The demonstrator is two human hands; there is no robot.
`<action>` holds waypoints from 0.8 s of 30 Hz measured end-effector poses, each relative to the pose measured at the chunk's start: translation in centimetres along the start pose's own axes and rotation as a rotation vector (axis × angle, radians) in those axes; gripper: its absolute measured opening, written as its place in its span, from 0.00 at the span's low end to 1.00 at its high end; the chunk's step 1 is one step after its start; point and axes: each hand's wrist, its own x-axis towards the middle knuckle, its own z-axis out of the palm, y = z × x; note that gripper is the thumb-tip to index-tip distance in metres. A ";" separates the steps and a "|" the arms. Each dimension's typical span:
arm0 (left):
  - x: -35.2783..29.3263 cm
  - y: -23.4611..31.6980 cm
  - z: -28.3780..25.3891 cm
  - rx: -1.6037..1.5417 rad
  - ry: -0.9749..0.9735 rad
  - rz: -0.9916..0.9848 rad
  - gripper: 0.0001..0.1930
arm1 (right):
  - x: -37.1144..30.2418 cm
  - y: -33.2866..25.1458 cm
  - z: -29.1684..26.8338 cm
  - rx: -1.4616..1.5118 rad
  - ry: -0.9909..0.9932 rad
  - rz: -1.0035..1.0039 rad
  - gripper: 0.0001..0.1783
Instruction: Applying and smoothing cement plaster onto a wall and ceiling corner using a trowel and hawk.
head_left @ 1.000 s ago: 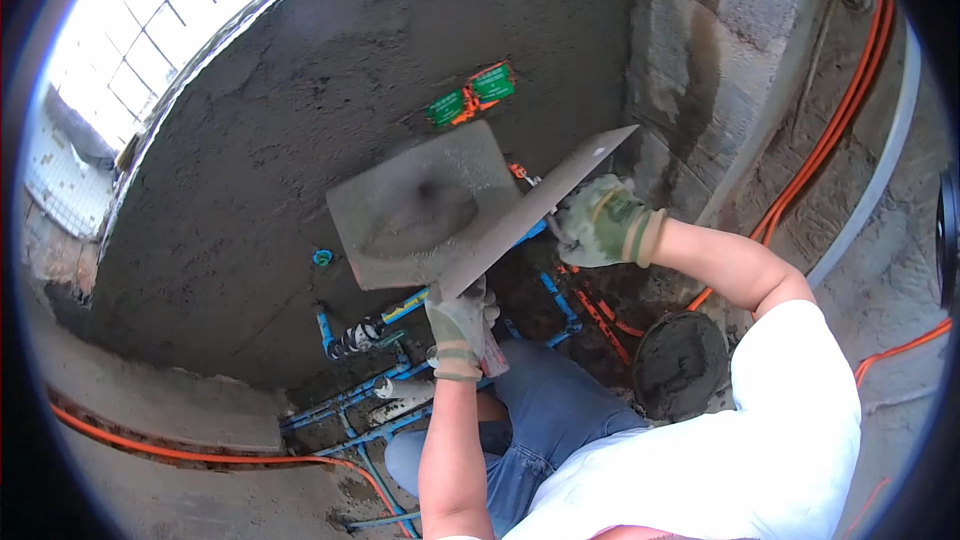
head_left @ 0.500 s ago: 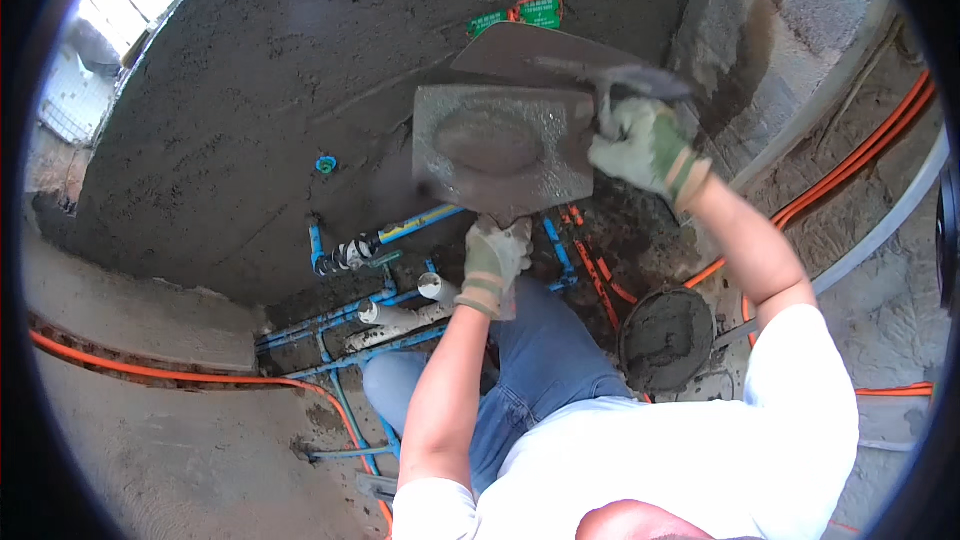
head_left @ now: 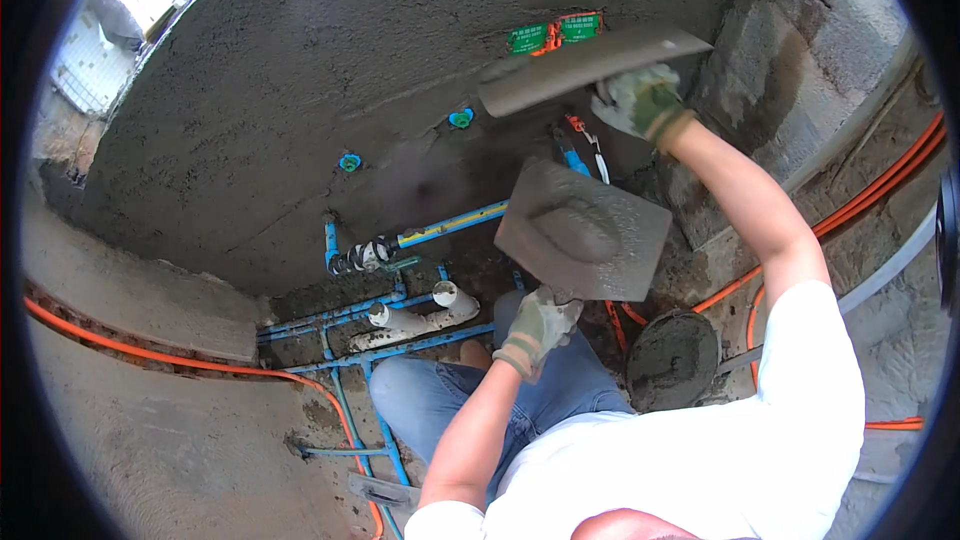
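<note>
My gloved right hand point(head_left: 640, 102) is pressing a long trowel point(head_left: 590, 66) against the far plastered wall point(head_left: 300, 70), beside the green boxes point(head_left: 548, 35). My gloved left hand point(head_left: 540, 325) is holding up a square hawk point(head_left: 585, 230), probably carrying mortar. Blue pipes point(head_left: 400, 290) are lying left.

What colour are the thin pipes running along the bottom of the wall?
Blue pipes, seen best in the head view; white fittings sit among them.
</note>
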 end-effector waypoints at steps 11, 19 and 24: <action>-3.6 0.1 -6.3 -0.423 0.202 -0.007 0.08 | 10.7 4.2 -2.1 0.530 -0.328 0.198 0.20; -4.9 1.2 -6.5 -0.580 0.279 -0.193 0.09 | 6.6 1.6 1.9 0.255 -0.351 0.111 0.17; -5.0 -1.0 -6.5 -0.222 0.228 0.009 0.08 | 10.2 3.1 -2.1 0.393 -0.326 0.185 0.19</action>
